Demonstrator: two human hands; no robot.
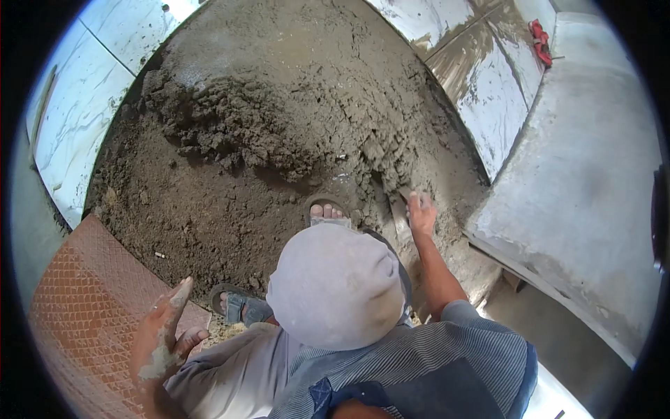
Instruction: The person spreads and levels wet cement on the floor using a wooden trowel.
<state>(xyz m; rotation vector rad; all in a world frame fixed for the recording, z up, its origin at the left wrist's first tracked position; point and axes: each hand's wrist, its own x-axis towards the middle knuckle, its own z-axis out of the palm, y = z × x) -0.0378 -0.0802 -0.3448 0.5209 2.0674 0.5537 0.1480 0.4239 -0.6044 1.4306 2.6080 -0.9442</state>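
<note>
One tool (400, 219) clenched in right hand (421, 215); slip could scrape toes (326, 211), left of grip. Left hand (165, 331) empty.

Striped blue-grey short-sleeved shirt (370, 370), dark blue panel (447, 391), grey trousers (234, 370), strapped sandals (246, 309), grey-smeared left hand (162, 335)

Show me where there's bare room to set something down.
The gray slab is bare below the red object, beside the right tiles; so mostly are the left tiles between stick and mortar. Crowded around the right hand: trowel, mortar, foot.
</note>
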